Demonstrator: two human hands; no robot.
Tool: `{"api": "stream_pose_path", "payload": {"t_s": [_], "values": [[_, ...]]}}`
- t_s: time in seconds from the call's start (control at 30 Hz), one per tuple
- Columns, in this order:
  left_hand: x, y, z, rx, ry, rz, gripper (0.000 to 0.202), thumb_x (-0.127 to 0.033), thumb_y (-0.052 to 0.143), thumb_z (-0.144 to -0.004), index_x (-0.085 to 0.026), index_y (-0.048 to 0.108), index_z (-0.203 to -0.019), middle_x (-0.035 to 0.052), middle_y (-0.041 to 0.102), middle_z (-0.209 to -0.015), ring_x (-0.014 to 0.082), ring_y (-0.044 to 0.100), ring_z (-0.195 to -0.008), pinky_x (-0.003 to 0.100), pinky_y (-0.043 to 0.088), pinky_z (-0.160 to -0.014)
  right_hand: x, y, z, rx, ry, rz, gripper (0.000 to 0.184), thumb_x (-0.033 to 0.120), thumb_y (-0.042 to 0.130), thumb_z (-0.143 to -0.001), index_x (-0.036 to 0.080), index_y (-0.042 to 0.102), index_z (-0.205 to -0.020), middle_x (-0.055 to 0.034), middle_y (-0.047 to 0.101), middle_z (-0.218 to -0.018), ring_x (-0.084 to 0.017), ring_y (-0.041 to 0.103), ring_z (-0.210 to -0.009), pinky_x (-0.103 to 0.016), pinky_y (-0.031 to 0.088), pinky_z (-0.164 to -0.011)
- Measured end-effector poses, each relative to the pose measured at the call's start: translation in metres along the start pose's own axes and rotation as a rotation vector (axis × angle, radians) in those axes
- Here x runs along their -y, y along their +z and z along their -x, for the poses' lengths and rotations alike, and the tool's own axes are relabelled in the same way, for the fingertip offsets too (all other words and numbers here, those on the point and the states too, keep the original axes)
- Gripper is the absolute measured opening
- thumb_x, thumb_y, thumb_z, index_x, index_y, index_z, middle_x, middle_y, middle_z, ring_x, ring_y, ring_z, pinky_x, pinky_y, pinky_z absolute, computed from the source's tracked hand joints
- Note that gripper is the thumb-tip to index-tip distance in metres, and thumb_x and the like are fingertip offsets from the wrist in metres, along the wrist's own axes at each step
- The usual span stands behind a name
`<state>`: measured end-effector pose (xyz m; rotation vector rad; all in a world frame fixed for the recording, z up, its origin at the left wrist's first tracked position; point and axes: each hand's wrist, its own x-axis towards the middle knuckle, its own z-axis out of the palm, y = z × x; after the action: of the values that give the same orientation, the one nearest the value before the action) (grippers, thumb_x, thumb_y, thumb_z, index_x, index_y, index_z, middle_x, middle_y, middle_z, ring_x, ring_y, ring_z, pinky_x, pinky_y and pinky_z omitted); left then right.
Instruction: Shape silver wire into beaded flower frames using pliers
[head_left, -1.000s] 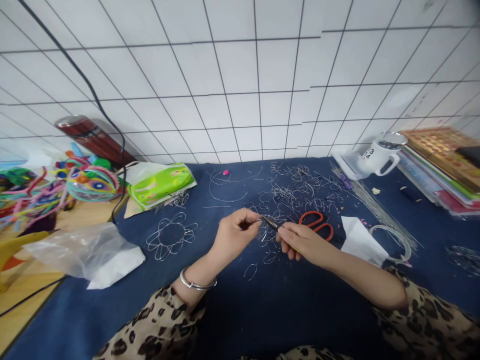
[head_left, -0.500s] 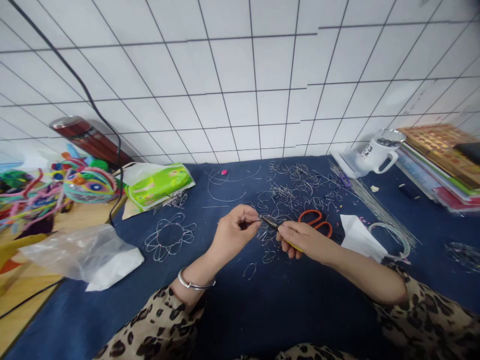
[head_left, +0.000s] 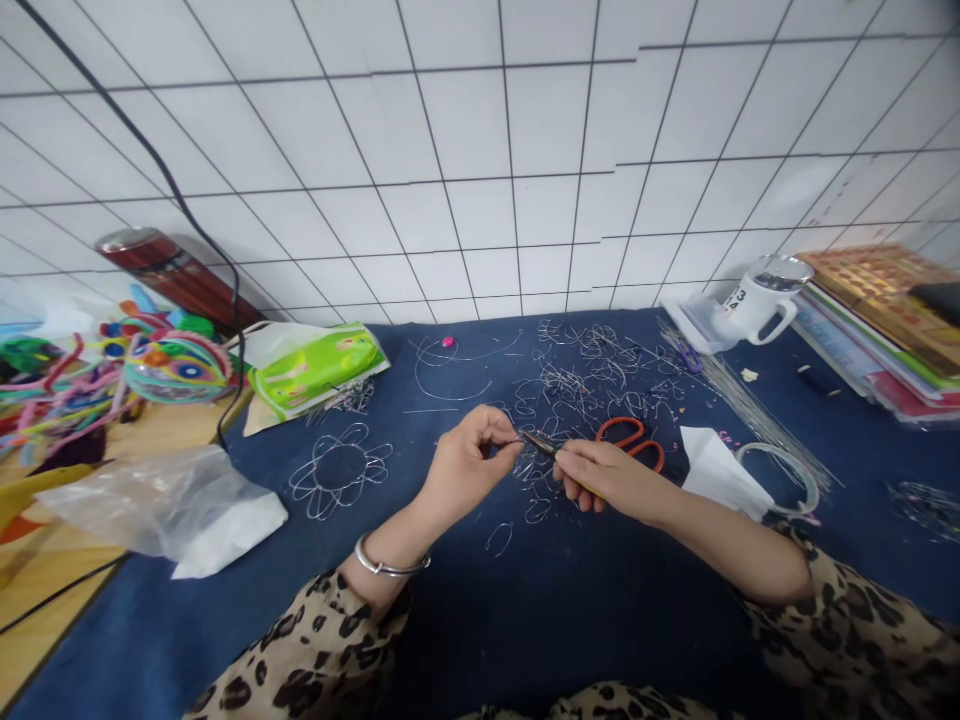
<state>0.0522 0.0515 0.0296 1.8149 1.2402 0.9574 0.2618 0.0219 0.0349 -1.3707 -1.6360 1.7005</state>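
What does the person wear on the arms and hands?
Both arms have sleeves in a leopard print, tan with dark spots: the left sleeve and the right sleeve leave the forearms uncovered. A thin silver bangle sits on the left wrist. The left hand and the right hand wear no gloves.

The head camera looks forward and down, close over the blue table (head_left: 525,620), facing the tiled wall (head_left: 480,150).
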Motion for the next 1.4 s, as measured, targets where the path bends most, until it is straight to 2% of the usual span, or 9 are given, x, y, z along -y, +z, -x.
{"api": "stream_pose_path", "payload": {"t_s": [0.33, 0.67, 1.03, 1.4], "values": [[0.0015, 0.0000, -0.0001, 0.027, -0.018, -0.029, 0.012, -0.019, 0.060, -0.075, -0.018, 0.053, -0.084, -0.0015, 0.062, -0.071, 0.0075, 0.049, -0.056, 0.019, 0.038, -0.053, 0.0017, 0.0004, 0.0003, 0.018, 0.007, 0.041, 0.044, 0.058, 0.038, -0.086, 0.017, 0.053, -0.090, -0.0019, 0.056, -0.076, -0.010, 0.055, -0.060, -0.021, 0.040, -0.050], [0.0029, 0.0003, -0.0001, 0.029, -0.021, -0.053, 0.011, -0.020, 0.060, -0.075, -0.019, 0.052, -0.083, -0.0025, 0.060, -0.069, 0.0077, 0.047, -0.056, 0.019, 0.037, -0.053, 0.0062, 0.0015, 0.0019, -0.004, -0.002, 0.055, 0.037, 0.050, 0.040, -0.089, 0.016, 0.053, -0.086, 0.0005, 0.051, -0.070, -0.007, 0.047, -0.057, -0.019, 0.035, -0.050], [0.0030, 0.0004, -0.0004, 0.036, -0.045, -0.012, 0.011, -0.020, 0.060, -0.075, -0.019, 0.052, -0.082, -0.0030, 0.059, -0.067, 0.0072, 0.045, -0.054, 0.018, 0.034, -0.050, 0.0014, 0.0021, -0.0005, 0.030, 0.017, 0.034, 0.038, 0.052, 0.038, -0.088, 0.017, 0.053, -0.089, -0.0007, 0.053, -0.075, -0.009, 0.051, -0.059, -0.022, 0.039, -0.053], [0.0023, 0.0001, -0.0002, 0.035, -0.050, -0.034, 0.009, -0.019, 0.060, -0.075, -0.019, 0.053, -0.081, -0.0028, 0.058, -0.067, 0.0078, 0.045, -0.054, 0.019, 0.035, -0.050, -0.0005, 0.0078, -0.0027, -0.017, -0.068, 0.086, 0.033, 0.049, 0.039, -0.089, 0.019, 0.048, -0.080, 0.0026, 0.045, -0.069, -0.010, 0.042, -0.061, -0.024, 0.034, -0.057]]}}
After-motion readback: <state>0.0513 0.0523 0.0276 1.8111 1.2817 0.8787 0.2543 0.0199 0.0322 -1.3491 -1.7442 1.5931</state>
